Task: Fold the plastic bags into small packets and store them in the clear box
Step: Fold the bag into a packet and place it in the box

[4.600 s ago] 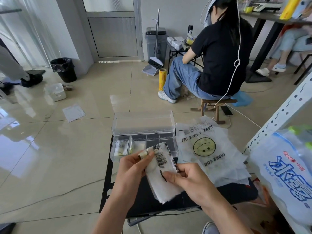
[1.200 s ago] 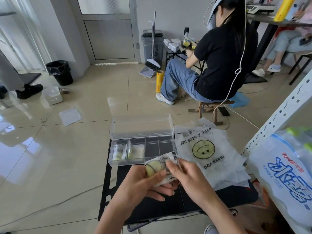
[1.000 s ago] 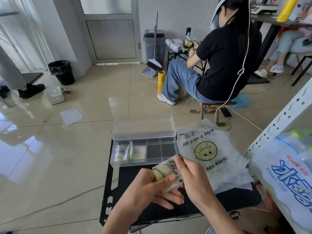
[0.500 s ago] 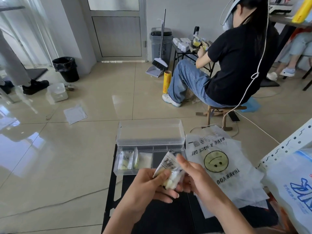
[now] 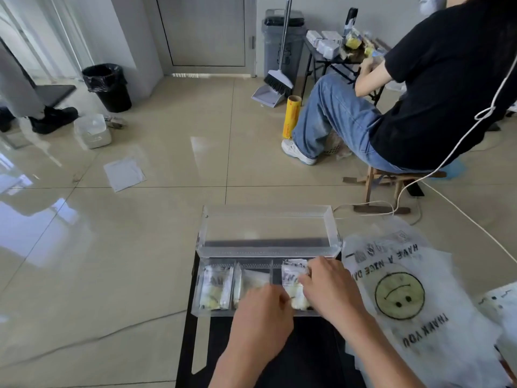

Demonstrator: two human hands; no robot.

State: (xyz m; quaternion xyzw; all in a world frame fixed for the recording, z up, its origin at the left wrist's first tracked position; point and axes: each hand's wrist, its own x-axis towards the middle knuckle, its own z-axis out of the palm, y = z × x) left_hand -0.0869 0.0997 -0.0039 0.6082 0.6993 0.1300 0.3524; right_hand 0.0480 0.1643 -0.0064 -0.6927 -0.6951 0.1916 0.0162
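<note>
Stowing step: left hand [image 5: 263,315] and right hand [image 5: 331,291] pinch the folded packet [image 5: 291,275] into the clear box [image 5: 199,289] (third compartment); next, probably release and fetch the smiley bag [image 5: 400,298]

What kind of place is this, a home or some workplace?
Probably a shared workroom rather than a home: a bare tiled floor, a second seated person busy at another small table, and a broom leaning by a grey bin.
</note>
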